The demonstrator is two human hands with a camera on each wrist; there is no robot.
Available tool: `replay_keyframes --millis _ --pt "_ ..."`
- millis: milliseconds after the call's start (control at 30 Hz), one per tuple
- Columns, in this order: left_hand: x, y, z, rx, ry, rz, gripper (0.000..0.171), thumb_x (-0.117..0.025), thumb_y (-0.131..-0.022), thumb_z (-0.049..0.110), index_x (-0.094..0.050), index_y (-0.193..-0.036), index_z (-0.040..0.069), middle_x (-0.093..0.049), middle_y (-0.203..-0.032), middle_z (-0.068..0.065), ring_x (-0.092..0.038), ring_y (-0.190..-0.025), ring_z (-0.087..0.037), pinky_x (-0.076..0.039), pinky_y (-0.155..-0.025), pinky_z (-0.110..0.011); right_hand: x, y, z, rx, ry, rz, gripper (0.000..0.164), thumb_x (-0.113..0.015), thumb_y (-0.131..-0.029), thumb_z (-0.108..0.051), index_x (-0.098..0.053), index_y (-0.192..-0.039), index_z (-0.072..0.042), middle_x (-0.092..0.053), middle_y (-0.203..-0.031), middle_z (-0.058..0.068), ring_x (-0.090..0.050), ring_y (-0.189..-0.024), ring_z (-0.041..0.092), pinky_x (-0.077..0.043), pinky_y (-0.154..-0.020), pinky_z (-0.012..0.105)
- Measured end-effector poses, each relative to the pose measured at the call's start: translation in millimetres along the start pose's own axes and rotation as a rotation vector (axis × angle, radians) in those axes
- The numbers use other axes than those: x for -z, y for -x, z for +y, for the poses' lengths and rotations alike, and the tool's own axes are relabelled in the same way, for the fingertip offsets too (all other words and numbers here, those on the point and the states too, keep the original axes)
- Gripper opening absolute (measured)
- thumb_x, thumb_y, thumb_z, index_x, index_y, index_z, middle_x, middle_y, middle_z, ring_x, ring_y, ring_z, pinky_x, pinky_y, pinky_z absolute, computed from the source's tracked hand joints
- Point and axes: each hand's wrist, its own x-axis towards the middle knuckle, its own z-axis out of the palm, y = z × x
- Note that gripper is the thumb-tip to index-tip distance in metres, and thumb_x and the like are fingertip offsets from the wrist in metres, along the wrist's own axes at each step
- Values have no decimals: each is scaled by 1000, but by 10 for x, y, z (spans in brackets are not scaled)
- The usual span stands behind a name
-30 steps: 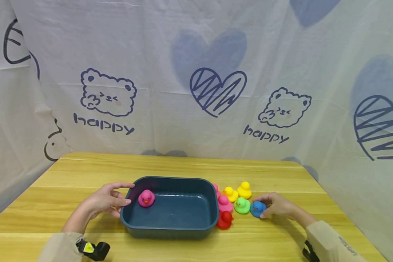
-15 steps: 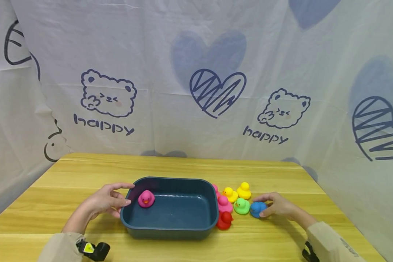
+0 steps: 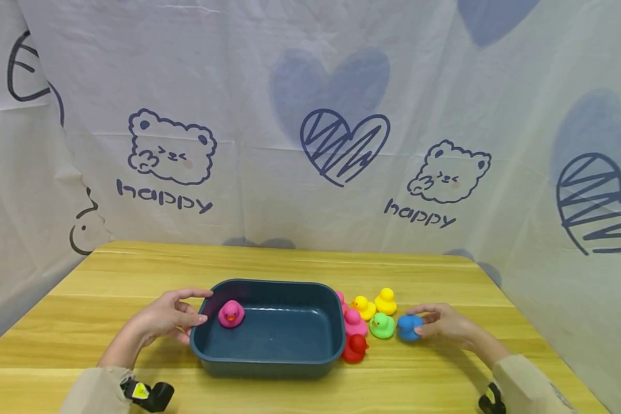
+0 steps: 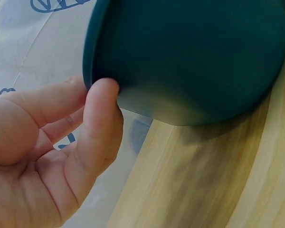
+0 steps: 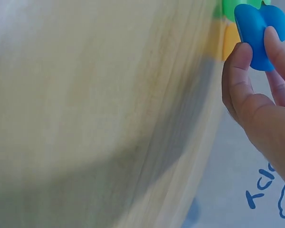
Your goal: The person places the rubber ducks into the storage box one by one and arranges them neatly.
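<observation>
My left hand (image 3: 168,316) pinches the left end wall of a dark teal plastic bin (image 3: 269,363); the left wrist view shows thumb and fingers on either side of the rim (image 4: 89,52). Inside the bin, at its left end, sits a magenta rubber duck (image 3: 231,314). To the right of the bin, my right hand (image 3: 447,326) grips a blue rubber duck (image 3: 409,328) between thumb and fingers, as the right wrist view of the blue duck (image 5: 256,33) also shows. A green duck (image 3: 382,325) is just left of it.
Between the bin and the right hand stand two yellow ducks (image 3: 386,301), pink ducks (image 3: 355,323) and a red duck (image 3: 355,348), close against the bin's right end. A wooden table (image 3: 393,385) bears everything. Behind it hangs a printed white cloth (image 3: 269,218).
My right hand has drawn slightly right and turned the blue duck, which now seems a little higher. My left hand and the bin have stayed in place.
</observation>
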Motion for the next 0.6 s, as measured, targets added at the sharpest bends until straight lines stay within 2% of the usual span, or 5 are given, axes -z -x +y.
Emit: replay_keyframes --millis 233,433,600 --pt "-3 -2 2 5 -1 4 60 -62 -83 7 -32 -133 -3 -55 -77 -13 -53 -55 -16 -53 -53 -33 45 52 -39 20 -126 -10 41 -57 -85 0 -43 -122 12 -50 -105 17 -57 -88 22 -47 -83 40" --pt "-5 -1 3 8 0 5 61 -63 -83 7 -32 -133 -3 -54 -76 -12 -53 -54 -16 -53 -53 -32 52 63 -73 53 -161 27 32 -57 -86 -4 -50 -117 5 -58 -101 13 -59 -84 20 -50 -79 36" --pt "0 -3 -5 6 -2 5 59 -62 -83 6 -32 -133 -3 -55 -77 -12 -53 -54 -16 -53 -53 -32 -28 9 -85 101 -184 97 31 -57 -87 -5 -46 -114 5 -61 -96 13 -60 -77 16 -51 -73 31"
